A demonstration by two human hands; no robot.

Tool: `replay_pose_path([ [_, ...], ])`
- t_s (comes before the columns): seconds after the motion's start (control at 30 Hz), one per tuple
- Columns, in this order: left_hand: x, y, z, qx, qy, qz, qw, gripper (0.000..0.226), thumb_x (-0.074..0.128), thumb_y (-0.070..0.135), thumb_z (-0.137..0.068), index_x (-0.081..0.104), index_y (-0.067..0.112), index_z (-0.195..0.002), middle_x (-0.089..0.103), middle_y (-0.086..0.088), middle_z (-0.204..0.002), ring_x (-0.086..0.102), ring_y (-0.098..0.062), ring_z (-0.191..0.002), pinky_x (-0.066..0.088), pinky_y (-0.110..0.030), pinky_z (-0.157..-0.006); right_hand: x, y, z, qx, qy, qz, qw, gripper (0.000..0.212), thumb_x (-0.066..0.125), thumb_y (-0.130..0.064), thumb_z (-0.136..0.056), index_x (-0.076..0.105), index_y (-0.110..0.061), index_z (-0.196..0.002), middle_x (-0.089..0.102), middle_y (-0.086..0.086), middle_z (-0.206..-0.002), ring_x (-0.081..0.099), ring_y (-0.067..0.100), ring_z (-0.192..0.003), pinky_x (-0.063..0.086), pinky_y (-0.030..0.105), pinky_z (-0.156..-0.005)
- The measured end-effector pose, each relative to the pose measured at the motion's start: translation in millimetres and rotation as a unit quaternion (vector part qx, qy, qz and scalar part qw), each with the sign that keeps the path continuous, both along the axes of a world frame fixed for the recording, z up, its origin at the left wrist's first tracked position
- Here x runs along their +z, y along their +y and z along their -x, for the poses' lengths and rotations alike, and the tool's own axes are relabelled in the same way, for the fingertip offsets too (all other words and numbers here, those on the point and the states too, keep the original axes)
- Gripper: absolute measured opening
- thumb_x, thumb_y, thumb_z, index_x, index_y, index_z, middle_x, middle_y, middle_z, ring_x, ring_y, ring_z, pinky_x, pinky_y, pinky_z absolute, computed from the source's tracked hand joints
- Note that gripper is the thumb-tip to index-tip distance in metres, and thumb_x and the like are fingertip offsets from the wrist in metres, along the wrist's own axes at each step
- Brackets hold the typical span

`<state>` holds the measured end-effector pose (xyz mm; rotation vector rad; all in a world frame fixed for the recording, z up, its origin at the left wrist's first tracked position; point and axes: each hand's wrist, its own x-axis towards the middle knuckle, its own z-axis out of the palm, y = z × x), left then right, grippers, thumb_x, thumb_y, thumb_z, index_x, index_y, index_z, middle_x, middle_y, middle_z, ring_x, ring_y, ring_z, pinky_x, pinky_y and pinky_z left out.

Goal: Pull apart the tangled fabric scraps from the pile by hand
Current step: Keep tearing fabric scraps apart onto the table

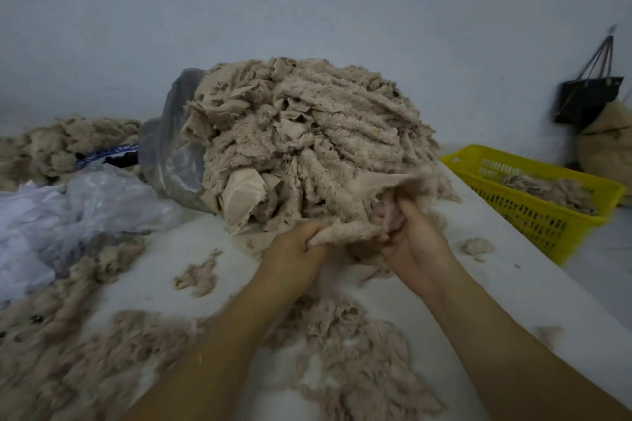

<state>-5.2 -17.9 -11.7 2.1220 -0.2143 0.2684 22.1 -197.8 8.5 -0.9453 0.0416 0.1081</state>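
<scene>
Pile: a big mound of tangled beige fleecy fabric scraps [307, 133] sits mid-table, spilling from a grey see-through plastic bag [171, 154] on its left.
Scrap in play: one beige fleecy scrap [355, 229] at the mound's near edge, stretched between both hands. Its far end runs up into the mound.
Left hand: the left hand [294, 249] has its fingers curled over the scrap's left edge, clamping it tight.
Right hand: the right hand [413, 243] has its fingers dug in and curled round the scrap's right end, a firm grip.
Table: a white table top [496, 287] with loose beige fluff [342, 352] strewn across the near side under the forearms, and small tufts lying left and right of the hands.
Right: a yellow slotted plastic basket [533, 215] stands just beside the table, with a few scraps inside.
Left: crumpled white plastic sheeting [68, 208].
Far right: a black handbag [586, 99] hangs on the pale wall.
</scene>
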Motion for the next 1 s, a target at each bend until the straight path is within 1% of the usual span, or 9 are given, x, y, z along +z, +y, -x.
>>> replay_pose_path([
  [0.13, 4.7, 13.8, -2.2, 0.063, -0.027, 0.031, 0.997, 0.033, 0.051, 0.008, -0.095, 0.06, 0.039, -0.088, 0.06, 0.012, -0.068, 0.053, 0.006, -0.051, 0.036, -0.011, -0.043, 2.8, -13.7, -7.4, -0.094, 0.028, -0.059, 0.993, 0.025, 0.048, -0.034, -0.103, 0.065, -0.019, -0.094, 0.065, -0.006, -0.065, 0.052, 0.004, -0.043, 0.031, 0.018, -0.035],
  [0.23, 8.2, 18.9, -5.1, 0.144, -0.009, 0.184, 0.972, 0.034, 0.048, 0.017, -0.099, 0.064, 0.042, -0.083, 0.059, 0.006, -0.061, 0.047, -0.007, -0.047, 0.036, -0.017, -0.045, 1.7, -13.8, -6.9, -0.099, 0.04, -0.057, 0.993, 0.024, 0.056, -0.035, -0.099, 0.07, -0.018, -0.108, 0.075, -0.004, -0.089, 0.065, 0.005, -0.053, 0.041, 0.017, -0.037],
  [0.37, 15.2, 21.0, -5.8, 0.024, 0.132, 0.563, 0.815, 0.022, 0.044, 0.02, -0.103, 0.058, 0.012, -0.089, 0.059, -0.004, -0.064, 0.045, -0.008, -0.04, 0.031, -0.018, -0.034, 1.8, -9.9, -6.3, -0.105, 0.046, -0.054, 0.992, 0.022, 0.061, -0.034, -0.096, 0.07, -0.02, -0.109, 0.077, -0.001, -0.098, 0.073, 0.011, -0.071, 0.05, 0.021, -0.047],
  [0.47, 17.7, 25.7, -1.7, -0.088, 0.181, 0.664, 0.721, 0.034, 0.045, 0.028, -0.093, 0.059, 0.012, -0.067, 0.053, 0.0, -0.058, 0.032, -0.005, -0.032, 0.022, -0.017, -0.032, -0.3, -11.7, -5.9, -0.11, 0.049, -0.04, 0.992, 0.014, 0.064, -0.03, -0.095, 0.069, -0.019, -0.102, 0.077, -0.002, -0.084, 0.069, 0.009, -0.056, 0.046, 0.019, -0.041],
  [0.57, 19.5, 22.1, 1.0, -0.131, 0.176, 0.644, 0.733, 0.034, 0.046, 0.029, -0.09, 0.071, 0.008, -0.079, 0.067, -0.006, -0.079, 0.054, -0.009, -0.048, 0.038, -0.018, -0.043, -2.2, -10.3, -4.7, -0.089, 0.024, -0.012, 0.996, 0.02, 0.064, -0.027, -0.095, 0.068, -0.012, -0.107, 0.076, 0.004, -0.094, 0.073, 0.014, -0.067, 0.055, 0.025, -0.053],
  [0.67, 18.4, 10.9, 1.9, -0.125, 0.182, 0.604, 0.766, 0.046, 0.037, 0.034, -0.099, 0.069, 0.005, -0.115, 0.071, -0.012, -0.12, 0.07, -0.021, -0.1, 0.051, -0.031, -0.087, -7.5, -2.1, -3.0, -0.067, -0.012, 0.059, 0.996, 0.039, 0.067, -0.032, -0.093, 0.058, -0.006, -0.121, 0.07, 0.007, -0.117, 0.073, 0.02, -0.094, 0.059, 0.037, -0.082],
  [0.77, 17.1, 2.8, 4.8, -0.132, 0.191, 0.594, 0.771, 0.048, 0.034, 0.037, -0.102, 0.064, 0.008, -0.127, 0.07, -0.008, -0.124, 0.065, -0.02, -0.115, 0.046, -0.033, -0.098, -8.2, 11.4, 4.7, -0.028, -0.073, 0.192, 0.978, 0.031, 0.068, -0.045, -0.089, 0.058, -0.033, -0.116, 0.064, -0.013, -0.122, 0.064, 0.006, -0.105, 0.052, 0.034, -0.09],
  [0.87, 16.9, -1.5, 8.1, -0.147, 0.209, 0.58, 0.773, 0.045, 0.041, 0.036, -0.1, 0.065, 0.01, -0.126, 0.071, -0.008, -0.118, 0.068, -0.02, -0.106, 0.05, -0.032, -0.089, -7.2, 25.6, 13.8, -0.005, -0.2, 0.386, 0.9, 0.006, 0.061, -0.046, -0.089, 0.059, -0.044, -0.084, 0.061, -0.02, -0.085, 0.056, -0.004, -0.074, 0.042, 0.015, -0.066],
  [1.0, 13.0, -7.0, 12.1, -0.159, 0.223, 0.512, 0.814, 0.045, 0.043, 0.035, -0.103, 0.06, 0.006, -0.133, 0.064, -0.012, -0.133, 0.06, -0.021, -0.125, 0.051, -0.03, -0.098, -15.0, 35.1, 12.0, -0.058, -0.322, 0.547, 0.771, 0.016, 0.06, -0.014, -0.092, 0.065, -0.023, -0.104, 0.04, -0.021, -0.099, 0.037, 0.007, -0.102, 0.033, 0.015, -0.082],
])
